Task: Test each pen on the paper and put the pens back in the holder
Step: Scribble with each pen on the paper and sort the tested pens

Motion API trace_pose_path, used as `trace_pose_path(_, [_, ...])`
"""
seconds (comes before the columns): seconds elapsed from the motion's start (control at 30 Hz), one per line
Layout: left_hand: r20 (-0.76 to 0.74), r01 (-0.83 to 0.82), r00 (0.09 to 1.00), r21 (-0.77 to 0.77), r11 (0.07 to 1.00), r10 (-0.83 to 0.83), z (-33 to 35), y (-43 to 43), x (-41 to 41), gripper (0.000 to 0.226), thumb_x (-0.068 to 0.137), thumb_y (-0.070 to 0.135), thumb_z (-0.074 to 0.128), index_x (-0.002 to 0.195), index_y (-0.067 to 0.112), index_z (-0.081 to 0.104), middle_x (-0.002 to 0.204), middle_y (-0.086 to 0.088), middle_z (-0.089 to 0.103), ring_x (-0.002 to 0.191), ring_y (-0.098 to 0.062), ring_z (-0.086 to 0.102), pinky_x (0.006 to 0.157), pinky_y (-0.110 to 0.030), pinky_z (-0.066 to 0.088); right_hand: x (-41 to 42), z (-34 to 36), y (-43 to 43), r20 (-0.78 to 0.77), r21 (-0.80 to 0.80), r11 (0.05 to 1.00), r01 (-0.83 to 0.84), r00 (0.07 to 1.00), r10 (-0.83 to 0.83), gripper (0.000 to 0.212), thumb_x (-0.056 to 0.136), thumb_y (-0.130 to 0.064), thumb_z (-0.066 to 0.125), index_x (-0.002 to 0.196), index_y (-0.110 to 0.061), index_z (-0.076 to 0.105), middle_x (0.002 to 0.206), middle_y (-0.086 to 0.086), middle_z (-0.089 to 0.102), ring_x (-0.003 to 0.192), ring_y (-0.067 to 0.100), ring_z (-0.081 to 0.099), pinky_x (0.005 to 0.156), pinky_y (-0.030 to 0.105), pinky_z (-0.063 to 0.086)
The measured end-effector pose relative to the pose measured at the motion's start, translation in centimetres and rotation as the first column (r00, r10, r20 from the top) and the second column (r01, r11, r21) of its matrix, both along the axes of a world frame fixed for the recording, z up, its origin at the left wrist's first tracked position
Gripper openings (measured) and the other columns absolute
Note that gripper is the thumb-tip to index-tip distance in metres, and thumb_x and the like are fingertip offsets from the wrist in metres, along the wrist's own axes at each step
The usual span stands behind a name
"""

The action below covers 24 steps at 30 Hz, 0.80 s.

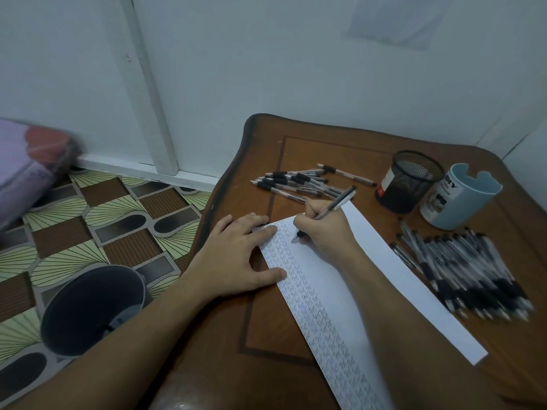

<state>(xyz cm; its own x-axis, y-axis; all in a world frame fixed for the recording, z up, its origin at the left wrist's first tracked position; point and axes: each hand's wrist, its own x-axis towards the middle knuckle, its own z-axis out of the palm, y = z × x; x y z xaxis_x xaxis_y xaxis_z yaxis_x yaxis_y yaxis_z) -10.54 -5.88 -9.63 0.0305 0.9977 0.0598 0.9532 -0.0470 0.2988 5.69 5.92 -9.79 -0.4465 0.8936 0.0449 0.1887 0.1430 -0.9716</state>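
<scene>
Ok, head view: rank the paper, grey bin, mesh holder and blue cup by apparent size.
1. paper
2. grey bin, down on the floor, so true size unsure
3. mesh holder and blue cup: look alike, unranked

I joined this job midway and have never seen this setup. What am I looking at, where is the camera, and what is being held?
There is no machine here. A person works with bare hands, and the single picture comes from a camera on their head, looking down. The left hand lies flat on the paper, steadying it. The right hand grips a pen, its tip on the paper beside rows of test marks. On the wooden table stand a black mesh holder and a blue holder. Loose pens lie in a far pile and a right pile. A grey bucket stands on the floor.
</scene>
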Motion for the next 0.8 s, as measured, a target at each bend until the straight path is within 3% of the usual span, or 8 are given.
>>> trace_pose_path(0.07, [0.002, -0.002, 1.000, 0.006, 1.000, 0.002, -0.05, 0.03, 0.01, 0.098, 0.064, 0.090, 0.025, 0.146, 0.038, 0.034, 0.155, 0.016, 0.024, 0.143, -0.004, 0.014, 0.117, -0.034, -0.002, -0.08, 0.09, -0.12, -0.001, 0.013, 1.000, 0.007, 1.000, -0.007, 0.038, 0.084, -0.002, 0.065, 0.057, -0.012, 0.040, 0.056, 0.009, 0.037, 0.051, 0.013, 0.054, 0.056, 0.031, 0.050])
trace_pose_path(0.17, [0.002, 0.000, 1.000, 0.008, 1.000, 0.000, -0.05, 0.01, 0.06, 0.098, 0.064, 0.090, 0.024, 0.146, 0.037, 0.034, 0.155, 0.016, 0.024, 0.143, -0.004, 0.014, 0.117, -0.034, -0.002, -0.18, 0.26, -0.28, -0.006, 0.056, 0.998, 0.017, 1.000, -0.017, 0.039, 0.085, -0.001, 0.064, 0.056, -0.012, 0.040, 0.053, 0.004, 0.035, 0.050, 0.008, 0.047, 0.049, 0.022, 0.046])
trace_pose_path(0.3, [-0.003, -0.003, 1.000, -0.002, 1.000, 0.003, -0.02, 0.03, 0.04, 0.099, 0.064, 0.090, 0.024, 0.147, 0.037, 0.033, 0.155, 0.016, 0.023, 0.143, -0.004, 0.013, 0.117, -0.034, -0.003, -0.07, 0.35, -0.34, -0.023, 0.061, 0.998, 0.029, 0.999, -0.028, 0.038, 0.086, 0.000, 0.063, 0.057, -0.010, 0.041, 0.056, 0.009, 0.035, 0.057, 0.021, 0.048, 0.049, 0.021, 0.047])
trace_pose_path(0.37, [-0.005, -0.001, 1.000, -0.007, 1.000, 0.001, 0.01, 0.05, 0.02, 0.099, 0.064, 0.090, 0.024, 0.147, 0.038, 0.032, 0.156, 0.016, 0.022, 0.143, -0.004, 0.012, 0.117, -0.035, -0.003, -0.09, 0.34, -0.44, -0.021, 0.074, 0.997, 0.026, 0.999, -0.024, 0.036, 0.086, 0.000, 0.063, 0.059, -0.007, 0.041, 0.056, 0.008, 0.034, 0.055, 0.017, 0.047, 0.048, 0.019, 0.045])
trace_pose_path(0.47, [-0.010, -0.001, 1.000, -0.014, 1.000, 0.000, 0.02, 0.00, 0.01, 0.099, 0.064, 0.090, 0.023, 0.147, 0.038, 0.031, 0.156, 0.016, 0.022, 0.143, -0.004, 0.012, 0.117, -0.035, -0.003, -0.08, 0.30, -0.41, -0.008, 0.074, 0.997, 0.010, 1.000, -0.009, 0.044, 0.084, 0.000, 0.063, 0.053, -0.017, 0.037, 0.051, 0.000, 0.032, 0.050, 0.009, 0.042, 0.049, 0.021, 0.044])
trace_pose_path(0.7, [-0.016, -0.003, 1.000, -0.019, 1.000, 0.003, 0.04, 0.08, 0.02, 0.100, 0.063, 0.091, 0.022, 0.148, 0.038, 0.030, 0.156, 0.017, 0.021, 0.143, -0.003, 0.011, 0.117, -0.034, -0.004, -0.05, 0.26, -0.39, -0.013, 0.063, 0.998, 0.012, 1.000, -0.011, 0.047, 0.084, 0.000, 0.062, 0.050, -0.021, 0.038, 0.050, -0.003, 0.033, 0.050, 0.007, 0.042, 0.048, 0.020, 0.043])
trace_pose_path(0.8, [-0.016, -0.004, 1.000, -0.022, 1.000, 0.003, -0.08, 0.05, -0.01, 0.101, 0.063, 0.091, 0.022, 0.148, 0.038, 0.030, 0.156, 0.017, 0.020, 0.143, -0.003, 0.011, 0.116, -0.034, -0.005, -0.01, 0.37, -0.44, -0.007, 0.070, 0.997, 0.031, 1.000, -0.030, 0.039, 0.086, -0.001, 0.063, 0.056, -0.013, 0.040, 0.051, -0.001, 0.036, 0.048, 0.004, 0.044, 0.047, 0.017, 0.043])
